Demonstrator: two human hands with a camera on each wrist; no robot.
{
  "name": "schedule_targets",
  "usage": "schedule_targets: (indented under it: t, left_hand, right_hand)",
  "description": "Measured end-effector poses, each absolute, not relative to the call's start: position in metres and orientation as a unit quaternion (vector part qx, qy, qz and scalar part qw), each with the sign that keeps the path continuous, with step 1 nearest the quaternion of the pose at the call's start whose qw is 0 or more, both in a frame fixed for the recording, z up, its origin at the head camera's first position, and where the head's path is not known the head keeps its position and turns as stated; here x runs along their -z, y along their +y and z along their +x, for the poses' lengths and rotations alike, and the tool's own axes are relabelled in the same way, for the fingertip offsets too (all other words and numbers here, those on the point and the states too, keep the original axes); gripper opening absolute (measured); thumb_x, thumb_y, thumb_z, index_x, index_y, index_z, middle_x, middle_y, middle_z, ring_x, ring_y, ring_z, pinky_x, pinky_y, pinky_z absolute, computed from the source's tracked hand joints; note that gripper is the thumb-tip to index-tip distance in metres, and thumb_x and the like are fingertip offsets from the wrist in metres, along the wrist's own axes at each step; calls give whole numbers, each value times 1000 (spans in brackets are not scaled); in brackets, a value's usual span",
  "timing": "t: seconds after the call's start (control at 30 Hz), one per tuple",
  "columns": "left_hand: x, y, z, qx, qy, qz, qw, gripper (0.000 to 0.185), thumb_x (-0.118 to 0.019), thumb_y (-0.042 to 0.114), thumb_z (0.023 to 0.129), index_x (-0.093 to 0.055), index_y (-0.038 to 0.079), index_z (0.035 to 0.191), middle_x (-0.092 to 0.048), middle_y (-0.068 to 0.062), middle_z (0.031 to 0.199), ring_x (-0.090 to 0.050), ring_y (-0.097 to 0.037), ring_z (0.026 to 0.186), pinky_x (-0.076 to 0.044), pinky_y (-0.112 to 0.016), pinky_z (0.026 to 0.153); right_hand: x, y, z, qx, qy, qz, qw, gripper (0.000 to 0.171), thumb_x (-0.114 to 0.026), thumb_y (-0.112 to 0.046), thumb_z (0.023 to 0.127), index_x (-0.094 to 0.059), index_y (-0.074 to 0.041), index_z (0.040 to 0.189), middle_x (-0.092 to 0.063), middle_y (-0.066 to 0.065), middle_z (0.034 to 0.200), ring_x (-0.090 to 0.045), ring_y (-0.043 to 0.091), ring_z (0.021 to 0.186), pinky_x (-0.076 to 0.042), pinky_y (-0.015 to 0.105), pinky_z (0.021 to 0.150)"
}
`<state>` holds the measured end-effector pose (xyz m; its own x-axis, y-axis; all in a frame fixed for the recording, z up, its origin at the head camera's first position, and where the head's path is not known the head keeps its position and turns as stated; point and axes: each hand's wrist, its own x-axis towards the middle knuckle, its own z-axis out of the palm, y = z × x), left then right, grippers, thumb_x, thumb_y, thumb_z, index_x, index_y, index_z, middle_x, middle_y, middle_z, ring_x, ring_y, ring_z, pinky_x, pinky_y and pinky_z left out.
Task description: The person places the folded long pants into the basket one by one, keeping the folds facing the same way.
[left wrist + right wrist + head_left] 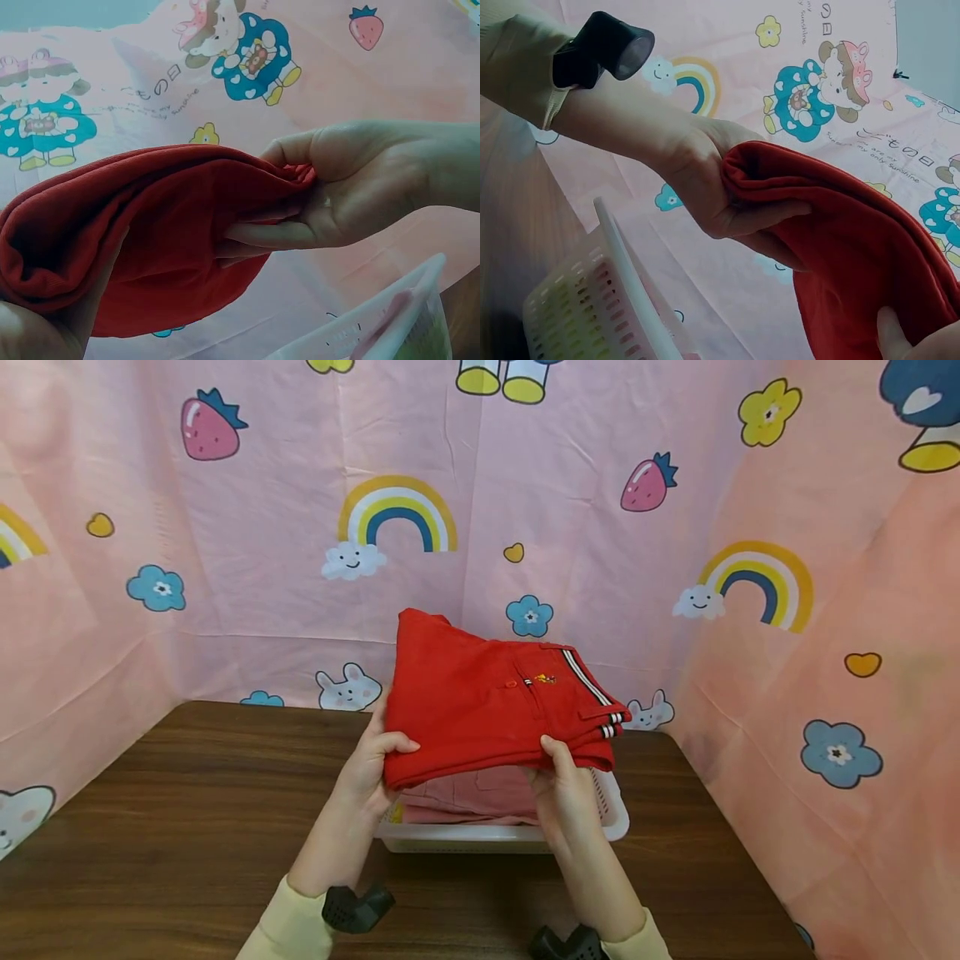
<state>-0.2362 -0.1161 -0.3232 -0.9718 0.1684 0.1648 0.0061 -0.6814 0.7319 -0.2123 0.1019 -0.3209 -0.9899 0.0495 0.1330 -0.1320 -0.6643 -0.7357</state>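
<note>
A pair of folded red trousers [472, 697] is held up in the air, with striped black-and-white trim on the waistband side and a small embroidered motif. My left hand [372, 766] grips its left end, thumb on the near face and fingers behind. At the lower right edge, my right hand [564, 789] pinches the layers between thumb and fingers. Its fingers spread under the cloth in the left wrist view. Below the trousers stands a white plastic basket [480, 833], holding folded pink clothing [472, 795]; the trousers hide its back part.
The basket stands on a dark wooden table [187, 810]. A pink printed cloth [570, 485] hangs behind the table and along both sides. Each wrist carries a black camera mount [356, 908].
</note>
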Motion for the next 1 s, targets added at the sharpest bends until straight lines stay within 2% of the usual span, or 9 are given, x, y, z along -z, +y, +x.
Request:
schedule_targets:
  t: [0.23,0.57,0.73,0.87,1.0]
  left_hand:
    - [326,-114,-235,-908,401,109,52,85,-36,-12,82,-17,33,152,-29,-2,138,-34,-24,119,-50,-26,75]
    - [326,-113,-234,-911,394,103,68,71,-39,-7,86,-25,29,146,-34,-5,132,-41,-23,114,-51,-27,77]
    - [327,-115,-232,-918,371,113,83,53,-41,11,95,-28,32,143,-42,-3,126,-49,-20,107,-51,-30,80]
    - [328,-117,-232,-930,316,154,108,28,-40,30,100,-45,25,127,-56,2,112,-55,-15,100,-49,-31,80]
    - [327,-120,-233,-931,285,192,125,31,-40,42,99,-54,19,115,-62,3,105,-57,-13,98,-48,-31,82]
  right_hand:
    - [322,102,-212,-931,-360,44,47,39,-46,-5,97,-31,-10,133,-39,9,134,-46,23,117,-44,36,96]
    - [321,102,-213,-939,-334,35,66,34,-42,-1,96,-34,-8,128,-42,7,128,-46,20,111,-48,32,89]
    - [321,106,-216,-939,-336,42,60,25,-41,-1,96,-39,-7,121,-50,4,116,-51,17,102,-49,29,83]
    - [322,113,-219,-941,-327,73,53,21,-37,0,95,-44,-7,114,-55,2,106,-55,15,94,-51,28,78]
    - [323,122,-224,-942,-315,107,31,23,-33,1,96,-49,-8,110,-59,2,101,-57,15,91,-51,29,77]
